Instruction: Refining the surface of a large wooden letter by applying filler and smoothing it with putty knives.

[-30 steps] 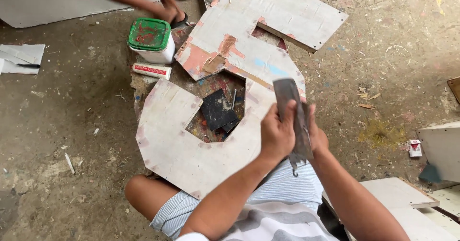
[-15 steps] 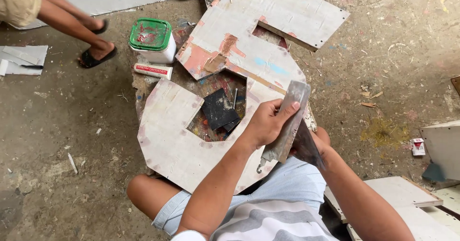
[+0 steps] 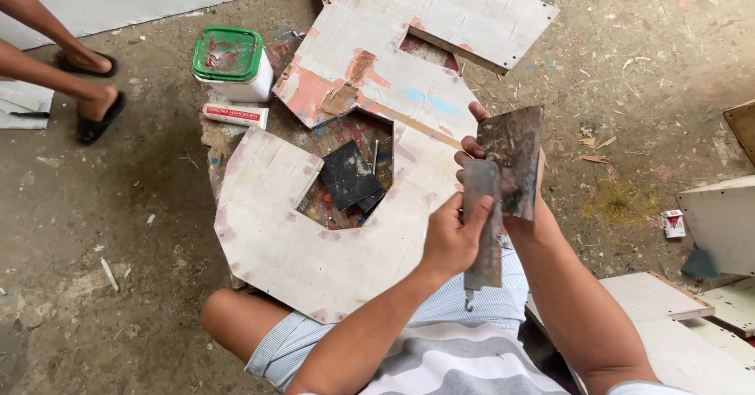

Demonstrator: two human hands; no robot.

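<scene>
Two metal scrapers up at chest height, over the cut-out board point(image 3: 314, 246): the right hand point(image 3: 503, 198) grips the wide blade point(image 3: 511, 159) tilted, the left hand point(image 3: 452, 238) clasps the narrow scraper point(image 3: 481, 222) flat against it, seemingly wiping one edge clean on the other.

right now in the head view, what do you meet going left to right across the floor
another person's sandalled feet → green-lidded tub → dark square in the board's cutout → left hand → metal scraper blade → small red and white pack
</scene>
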